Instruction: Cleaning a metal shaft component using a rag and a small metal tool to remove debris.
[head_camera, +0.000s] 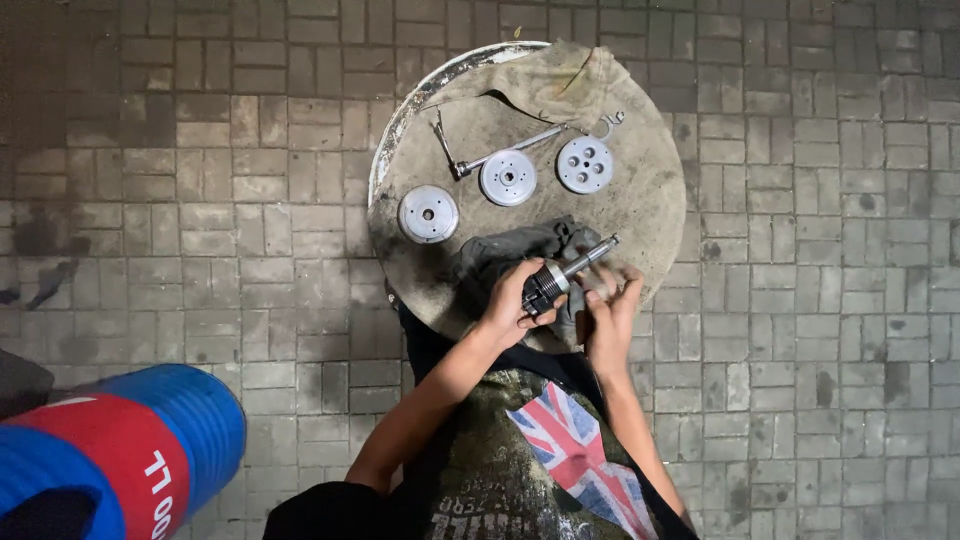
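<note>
So we're looking straight down at a round, grimy bench (650, 190) set on a brick-paved floor (820, 330). At its near edge our left hand (512, 302) is closed around the dark ribbed end of a metal shaft (566, 273), holding it up off the top, with the shiny thin end pointing toward the right edge. Our right hand (608, 300) sits just beside it, fingers curled against the shaft's underside; we can't really tell if it's clamping or only steadying. A grey rag (505, 255) lies bunched right under the hands.

Across the middle sit three silver discs (508, 177), well apart from each other, with a wrench (500, 155) beside the middle one and a brown cloth (560, 75) draped over the far edge.

Worry here: the shaft looks oily, and it hangs right over the near edge, so a slip could drop it onto the bricks. A blue drum (130, 450) lies off to the left.
</note>
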